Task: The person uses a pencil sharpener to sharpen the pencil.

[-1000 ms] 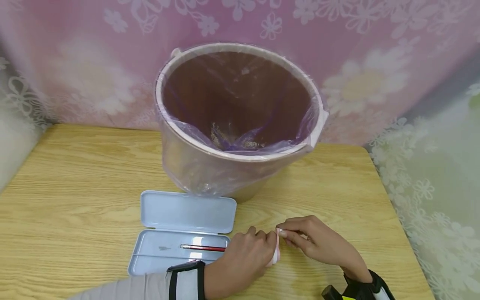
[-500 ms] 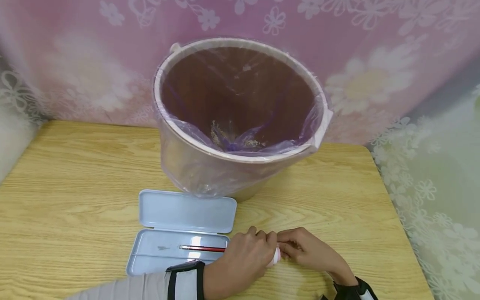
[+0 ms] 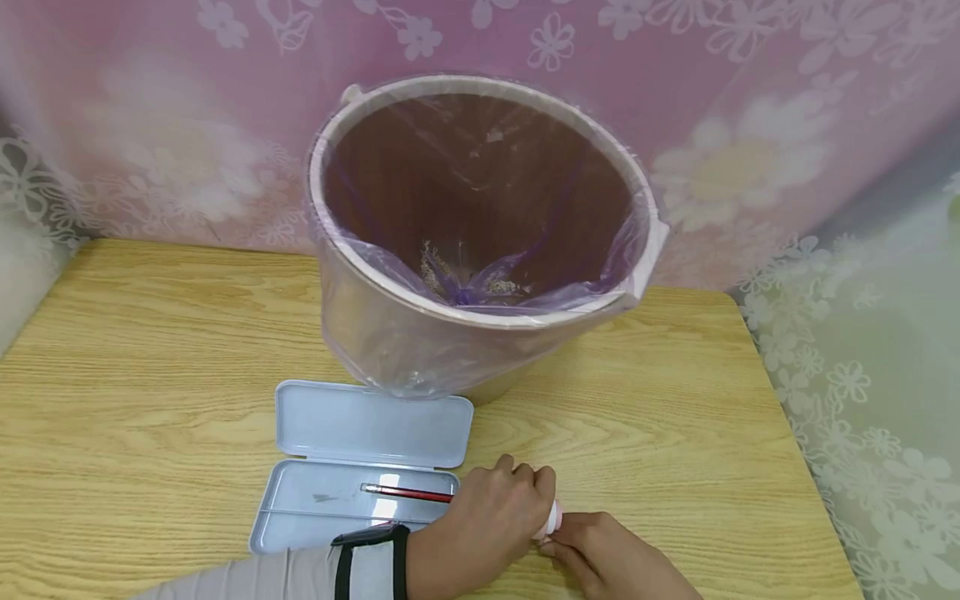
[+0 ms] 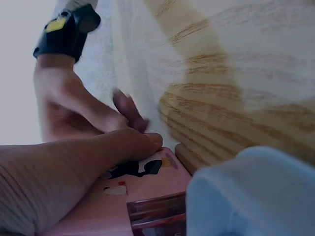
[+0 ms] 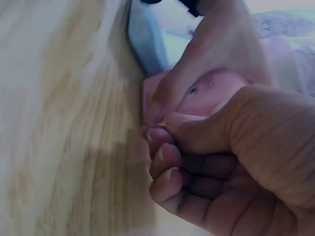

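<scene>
In the head view my left hand (image 3: 487, 521) grips a pink case with a white band (image 3: 552, 518) at its right end. The left wrist view shows cartoon print on the case (image 4: 142, 184) and a dark reddish window in its face, with the left thumb lying along its top. My right hand (image 3: 600, 554) is at the near corner of that end. In the right wrist view its thumb and forefinger pinch at the edge of the case (image 5: 216, 91), close to the left thumb; the pinched bit is hidden. The other right fingers are curled.
An open light blue pencil box (image 3: 375, 423) lies left of the hands, a red pencil (image 3: 408, 493) in its lower tray. Behind it stands a large bin (image 3: 420, 350) lined with clear purple plastic. Wooden table (image 3: 675, 400) extends around them; a pink floral cloth (image 3: 247, 167) hangs behind.
My right hand has moved down along the end of the pink case, from its far corner toward the near one. The left hand keeps its grip in about the same place.
</scene>
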Tool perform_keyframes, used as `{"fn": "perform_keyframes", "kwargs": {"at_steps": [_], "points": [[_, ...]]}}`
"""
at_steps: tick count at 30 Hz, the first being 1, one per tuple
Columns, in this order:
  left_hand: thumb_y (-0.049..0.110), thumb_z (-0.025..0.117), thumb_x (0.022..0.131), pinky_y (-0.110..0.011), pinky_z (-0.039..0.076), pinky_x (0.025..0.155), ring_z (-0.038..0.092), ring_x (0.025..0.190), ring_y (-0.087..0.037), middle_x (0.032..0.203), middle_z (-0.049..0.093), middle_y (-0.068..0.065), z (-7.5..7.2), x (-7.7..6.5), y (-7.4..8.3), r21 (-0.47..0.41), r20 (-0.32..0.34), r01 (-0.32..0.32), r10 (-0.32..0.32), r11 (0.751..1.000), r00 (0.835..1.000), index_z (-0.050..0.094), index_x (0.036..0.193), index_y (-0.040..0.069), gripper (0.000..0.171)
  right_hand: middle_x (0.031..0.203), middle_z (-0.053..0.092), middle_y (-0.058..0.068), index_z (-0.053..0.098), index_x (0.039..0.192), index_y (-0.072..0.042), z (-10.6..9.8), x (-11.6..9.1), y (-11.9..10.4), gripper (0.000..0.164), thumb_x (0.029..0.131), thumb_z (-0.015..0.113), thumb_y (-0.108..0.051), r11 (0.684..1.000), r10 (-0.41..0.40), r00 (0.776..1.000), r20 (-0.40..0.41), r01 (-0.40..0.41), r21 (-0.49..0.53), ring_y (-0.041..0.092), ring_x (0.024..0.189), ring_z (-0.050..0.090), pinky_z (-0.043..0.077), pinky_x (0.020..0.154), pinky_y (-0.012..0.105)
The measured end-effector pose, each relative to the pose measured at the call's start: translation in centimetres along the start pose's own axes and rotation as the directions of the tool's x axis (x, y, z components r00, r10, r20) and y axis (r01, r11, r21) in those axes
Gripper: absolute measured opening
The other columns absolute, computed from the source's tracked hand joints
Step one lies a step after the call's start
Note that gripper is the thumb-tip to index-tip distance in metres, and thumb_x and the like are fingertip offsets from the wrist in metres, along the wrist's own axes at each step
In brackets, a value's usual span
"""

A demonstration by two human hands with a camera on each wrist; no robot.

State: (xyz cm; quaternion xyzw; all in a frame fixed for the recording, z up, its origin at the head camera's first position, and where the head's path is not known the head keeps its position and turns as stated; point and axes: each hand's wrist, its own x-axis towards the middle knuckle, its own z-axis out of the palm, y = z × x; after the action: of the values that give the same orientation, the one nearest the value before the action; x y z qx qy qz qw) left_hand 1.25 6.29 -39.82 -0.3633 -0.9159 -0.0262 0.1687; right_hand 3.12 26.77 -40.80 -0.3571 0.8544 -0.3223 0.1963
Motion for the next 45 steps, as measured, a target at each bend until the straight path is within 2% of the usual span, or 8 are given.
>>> {"fn": "perform_keyframes", "kwargs": {"at_steps": [5,12,24,31,35,40,42,45], "points": [[0.029,0.082,0.077,-0.018,0.023,0.039,0.035,0.050,-0.005,0.056,0.040,0.009,-0.2,0.1,0.1,0.013,0.061,0.000,0.000,1.000,0.998,0.046,0.074,0.020,0.037,0.071,0.048,-0.012,0.067,0.094,-0.012,0.4,-1.1,-0.6,0.011,0.101,0.060,-0.008,0.982,-0.168,0.984,-0.055,0.163,-0.091,-0.015,0.070,0.034,0.035,0.059,0.002],[0.026,0.078,0.081,-0.020,0.025,0.038,0.035,0.049,-0.006,0.055,0.040,0.008,-0.2,0.2,0.3,0.029,0.053,0.024,-0.025,0.999,0.998,0.044,0.073,0.020,0.036,0.071,0.049,-0.014,0.069,0.090,-0.012,-0.2,-1.4,-1.6,0.031,0.109,0.047,-0.022,0.895,-0.348,0.931,-0.106,0.297,-0.332,-0.014,0.070,0.033,0.030,0.061,-0.002],[0.024,0.079,0.078,-0.018,0.022,0.039,0.032,0.048,-0.005,0.054,0.037,0.008,0.0,0.1,0.3,0.042,0.030,0.041,-0.043,0.998,0.999,0.044,0.071,0.020,0.036,0.069,0.043,-0.015,0.065,0.083,-0.016,-1.8,-1.0,-2.5,0.037,0.109,0.041,-0.027,0.872,-0.355,0.932,-0.068,0.305,-0.383,-0.014,0.069,0.027,0.026,0.058,-0.003],[0.022,0.077,0.079,-0.017,0.019,0.039,0.029,0.049,-0.004,0.053,0.035,0.009,-0.1,0.2,0.2,0.046,0.037,0.038,-0.040,0.998,0.998,0.043,0.071,0.020,0.035,0.074,0.048,-0.014,0.068,0.091,-0.012,-3.1,-0.7,-2.8,0.034,0.109,0.042,-0.025,0.853,-0.409,0.908,-0.093,0.344,-0.393,-0.013,0.070,0.035,0.029,0.061,-0.002],[0.022,0.076,0.081,-0.018,0.017,0.039,0.028,0.049,-0.004,0.053,0.034,0.009,-0.2,0.1,0.3,0.030,0.044,0.046,-0.047,0.998,0.998,0.042,0.069,0.020,0.036,0.078,0.053,-0.014,0.070,0.096,-0.012,-4.0,-0.7,-3.1,0.028,0.108,0.047,-0.022,0.875,-0.369,0.926,-0.078,0.318,-0.365,-0.013,0.072,0.038,0.031,0.063,-0.002],[0.027,0.078,0.081,-0.017,0.019,0.039,0.031,0.049,-0.003,0.053,0.035,0.010,-0.1,0.1,0.3,0.046,0.015,0.043,-0.044,0.998,0.999,0.042,0.068,0.021,0.038,0.085,0.056,-0.018,0.073,0.104,-0.015,-5.2,-0.9,-3.5,0.013,0.102,0.060,-0.013,0.955,-0.170,0.984,-0.050,0.152,-0.253,-0.014,0.074,0.041,0.034,0.064,0.000],[0.030,0.077,0.082,-0.017,0.019,0.039,0.031,0.049,-0.003,0.053,0.035,0.010,0.0,0.1,0.3,0.059,0.013,0.037,-0.038,0.998,0.999,0.041,0.068,0.021,0.040,0.087,0.057,-0.020,0.073,0.106,-0.016,-5.6,-0.9,-3.7,0.013,0.100,0.063,-0.011,0.967,-0.116,0.993,-0.037,0.105,-0.232,-0.014,0.075,0.042,0.035,0.064,0.001],[0.031,0.078,0.082,-0.017,0.020,0.038,0.031,0.049,-0.003,0.053,0.036,0.010,0.0,0.2,0.2,0.053,0.016,0.031,-0.032,0.998,0.999,0.042,0.069,0.021,0.040,0.085,0.053,-0.020,0.073,0.107,-0.016,-6.0,-0.6,-3.7,0.014,0.098,0.065,-0.009,0.969,-0.117,0.992,-0.042,0.105,-0.224,-0.014,0.073,0.041,0.035,0.064,0.001]]}}
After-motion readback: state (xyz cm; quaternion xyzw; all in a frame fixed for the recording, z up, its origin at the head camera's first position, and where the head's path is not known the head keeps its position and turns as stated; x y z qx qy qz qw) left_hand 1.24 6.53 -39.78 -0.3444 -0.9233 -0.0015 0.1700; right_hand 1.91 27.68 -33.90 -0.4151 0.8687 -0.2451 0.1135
